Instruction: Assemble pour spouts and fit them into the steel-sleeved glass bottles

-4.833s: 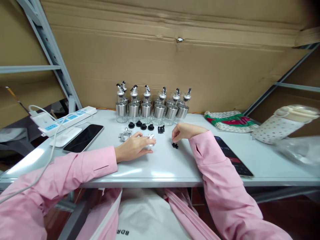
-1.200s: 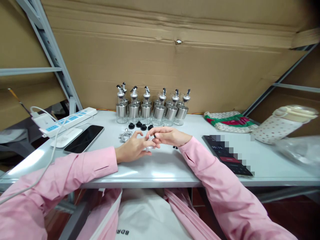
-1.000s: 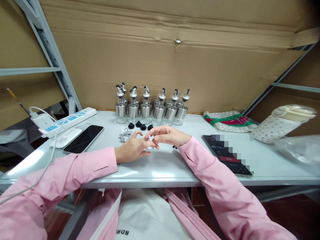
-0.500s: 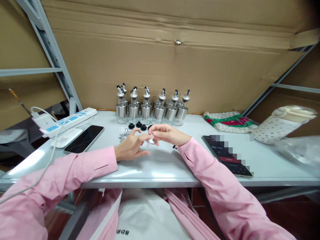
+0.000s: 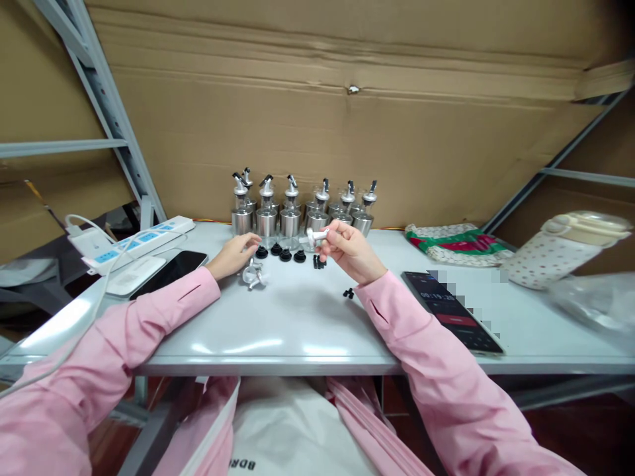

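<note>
My right hand [image 5: 350, 248] is raised over the table, its thumb and fingers pinching a silver pourer spout [image 5: 317, 235] whose wider disc end points left. My left hand [image 5: 235, 254] reaches forward with fingers extended, the tips beside the leftmost black rubber stopper [image 5: 261, 252]; whether they touch it I cannot tell. Further black stoppers [image 5: 285, 255] stand in a loose group to its right. Below the left fingertips lies a small pile of silver spouts [image 5: 253, 274]. Small black pieces lie under the right hand [image 5: 319, 262] and near the right cuff [image 5: 348, 293].
Glass oil bottles with steel sleeves [image 5: 266, 221], several topped with pourers, stand in rows at the back. A power strip [image 5: 143, 241] and a phone [image 5: 171, 272] lie left. Right are another phone [image 5: 449, 311], a patterned cloth [image 5: 456, 244], a dotted flask [image 5: 560, 251] and a plastic bag [image 5: 595, 297].
My hands have moved apart. The left has gone left and forward to the black stoppers; the right has lifted forward with the spout, which now shows clearly.
</note>
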A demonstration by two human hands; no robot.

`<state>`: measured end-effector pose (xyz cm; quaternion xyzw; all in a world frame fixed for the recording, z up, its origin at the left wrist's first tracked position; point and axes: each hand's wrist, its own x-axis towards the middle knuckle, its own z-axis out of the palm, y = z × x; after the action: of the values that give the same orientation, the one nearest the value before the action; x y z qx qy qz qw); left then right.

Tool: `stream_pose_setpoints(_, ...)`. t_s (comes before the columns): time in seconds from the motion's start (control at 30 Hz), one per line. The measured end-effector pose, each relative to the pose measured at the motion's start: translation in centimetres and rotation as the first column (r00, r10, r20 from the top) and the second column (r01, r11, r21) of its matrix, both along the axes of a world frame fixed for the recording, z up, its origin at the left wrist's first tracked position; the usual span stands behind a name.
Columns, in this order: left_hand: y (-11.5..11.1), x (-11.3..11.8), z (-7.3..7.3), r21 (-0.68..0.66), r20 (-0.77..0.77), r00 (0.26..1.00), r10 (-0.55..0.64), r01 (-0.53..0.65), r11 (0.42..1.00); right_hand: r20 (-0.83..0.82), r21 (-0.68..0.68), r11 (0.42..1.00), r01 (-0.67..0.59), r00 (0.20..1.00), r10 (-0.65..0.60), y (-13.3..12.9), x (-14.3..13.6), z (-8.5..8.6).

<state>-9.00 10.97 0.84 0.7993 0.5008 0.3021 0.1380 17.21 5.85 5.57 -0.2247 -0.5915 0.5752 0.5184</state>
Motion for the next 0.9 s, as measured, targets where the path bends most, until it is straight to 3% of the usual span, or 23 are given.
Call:
stream_pose_setpoints(0.13,-0.3,0.5,-0.3,-0.012,-0.127,0.992,-0.006,0.004,1.0,0.005,0.01,1.0,0.013,1.0,-0.013,-0.2,-0.1,0.1)
stream_pose_setpoints(0.27,-0.3,0.7,-0.1,0.008,-0.149,0.989,-0.011,0.012,1.0,-0.004,-0.006,1.0,0.02,1.0,-0.02,-0.2,-0.1,0.3)
stream_pose_setpoints(0.33,-0.4,0.6,0.1,0.1,-0.135,0.99,-0.047,0.061,0.993,-0.017,-0.018,0.999,0.031,0.999,-0.032,-0.3,-0.1,0.4)
stream_pose_setpoints(0.4,-0.7,0.6,0.4,0.28,-0.133,0.987,-0.09,0.124,0.952,-0.03,-0.039,0.998,0.056,0.998,-0.058,-0.2,-0.1,0.5)
stream_pose_setpoints(0.47,-1.5,0.8,0.8,0.495,-0.16,0.979,-0.129,0.193,0.847,-0.017,-0.073,0.995,0.074,0.997,-0.076,-0.1,0.0,0.5)
stream_pose_setpoints(0.53,-2.8,1.4,1.2,0.663,-0.218,0.96,-0.175,0.278,0.696,0.032,-0.104,0.993,0.064,0.998,-0.061,0.0,0.1,0.4)
stream_pose_setpoints(0.67,-5.6,2.9,1.5,0.811,-0.377,0.895,-0.238,0.443,0.383,0.168,-0.154,0.987,-0.045,0.983,0.072,0.0,0.1,0.0)
stream_pose_setpoints(0.77,-6.6,3.6,1.3,0.833,-0.405,0.876,-0.261,0.471,0.29,0.235,-0.174,0.977,-0.123,0.958,0.163,-0.3,-0.1,0.0)
stream_pose_setpoints(0.9,-6.5,3.5,1.2,0.835,-0.417,0.861,-0.291,0.489,0.251,0.279,-0.177,0.963,-0.203,0.928,0.247,-0.6,-0.3,0.1)
